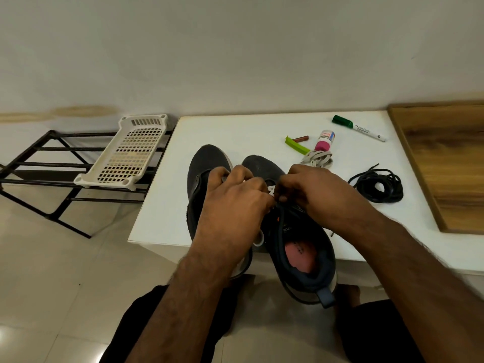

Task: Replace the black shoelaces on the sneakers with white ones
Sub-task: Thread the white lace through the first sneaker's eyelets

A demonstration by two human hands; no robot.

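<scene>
Fingers of both hands are curled tight over the lacing of the right-hand sneaker (298,247). The left hand (233,203) pinches a bit of white lace (271,190) that shows between the knuckles, while the right hand (311,195) pinches at a thin dark cord (281,209) coming up off the tongue; whether that cord is a black lace I cannot tell.

Both sneakers sit at the near edge of the white table (262,129), heels overhanging it. The left-hand sneaker (204,166) is mostly hidden under the left hand. A loose coil of black lace (377,186) lies well to the right, toward the wooden board (445,163), and a bundled white lace (318,158) rests just beyond the right hand, beside a small pink-capped bottle (324,140).

Judging by looks, the lace is light, limp and flat, so it will sag and twist unless kept taut. Best hold is at the stiff tip, pinched close to the end, for pushing through an eyelet. The shoe upper looks soft and will give, so one hand should steady the eyelet row while the other feeds.
</scene>
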